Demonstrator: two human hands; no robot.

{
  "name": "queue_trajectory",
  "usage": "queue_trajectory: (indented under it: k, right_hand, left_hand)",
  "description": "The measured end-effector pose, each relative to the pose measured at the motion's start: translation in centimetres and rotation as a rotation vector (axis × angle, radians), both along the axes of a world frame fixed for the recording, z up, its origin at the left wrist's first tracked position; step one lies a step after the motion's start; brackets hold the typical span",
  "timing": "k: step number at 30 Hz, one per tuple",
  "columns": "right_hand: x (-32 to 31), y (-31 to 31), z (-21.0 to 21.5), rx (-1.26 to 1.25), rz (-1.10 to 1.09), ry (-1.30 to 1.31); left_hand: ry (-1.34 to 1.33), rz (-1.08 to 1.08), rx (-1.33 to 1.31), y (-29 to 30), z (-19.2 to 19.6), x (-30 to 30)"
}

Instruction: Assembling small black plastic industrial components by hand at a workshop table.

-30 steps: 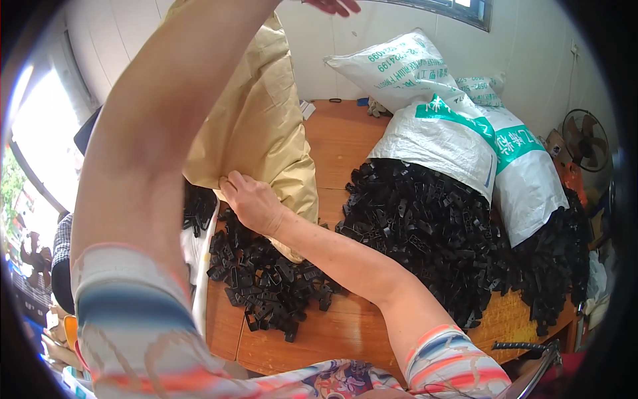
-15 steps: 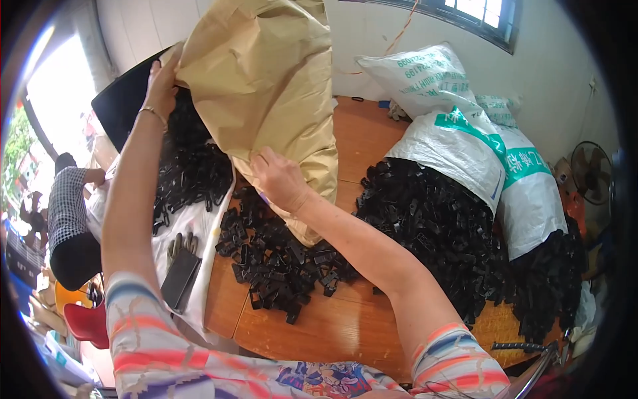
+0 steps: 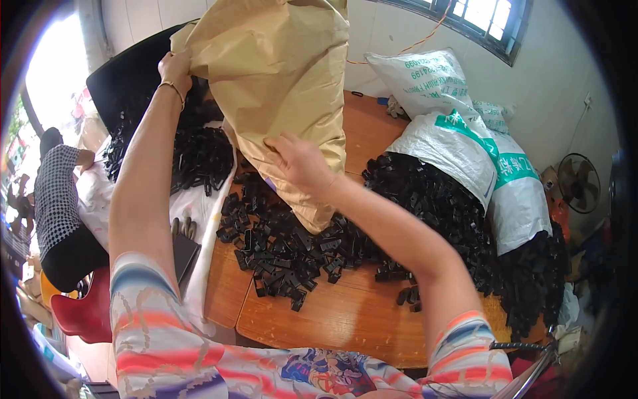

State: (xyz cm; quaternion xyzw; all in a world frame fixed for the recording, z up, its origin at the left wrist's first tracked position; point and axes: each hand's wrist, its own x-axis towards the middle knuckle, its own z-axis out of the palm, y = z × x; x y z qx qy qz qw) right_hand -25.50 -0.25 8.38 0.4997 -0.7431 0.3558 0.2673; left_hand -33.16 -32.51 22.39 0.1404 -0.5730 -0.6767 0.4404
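Note:
A large tan bag (image 3: 279, 73) is held up over the table, its narrow lower end resting at a heap of small black plastic parts (image 3: 279, 266). My left hand (image 3: 176, 70) grips the bag's upper left edge. Lower down, my right hand (image 3: 302, 163) is closed against the front of the bag, its fingers curled into the material and slightly blurred. The bag's inside is hidden. Behind my left forearm, more black parts (image 3: 203, 156) lie on a white cloth or sheet (image 3: 209, 259).
White woven sacks (image 3: 445, 146) with green print lie at the right, black parts (image 3: 432, 213) spilling from them onto the wooden table (image 3: 319, 319). A dark flat object (image 3: 186, 256) and a glove (image 3: 184, 228) lie left. A person in a checked sleeve (image 3: 56, 193) is nearby; a fan (image 3: 578, 176) stands right.
The view has shifted a little. The bag's lower end has risen slightly, and my right hand has moved along the bag's front. Both hands stay on it.

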Motion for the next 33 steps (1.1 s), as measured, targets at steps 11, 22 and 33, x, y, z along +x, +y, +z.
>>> queue_trajectory:
  k: [11, 22, 33]
  right_hand:
    - [-19.0, 6.6, 22.7, -0.248, -0.347, -0.227]
    - [-21.5, 3.2, 21.4, -0.228, -0.521, 0.162]
    - [-24.7, 2.1, 24.2, -0.187, -0.628, 0.233]
  left_hand:
    - [0.100, 0.045, -0.135, 4.1, -0.7, 1.7]
    - [0.193, -0.180, 0.001, 2.3, -2.8, -0.2]
    - [0.460, -0.589, 0.349, 3.5, -1.3, -0.3]
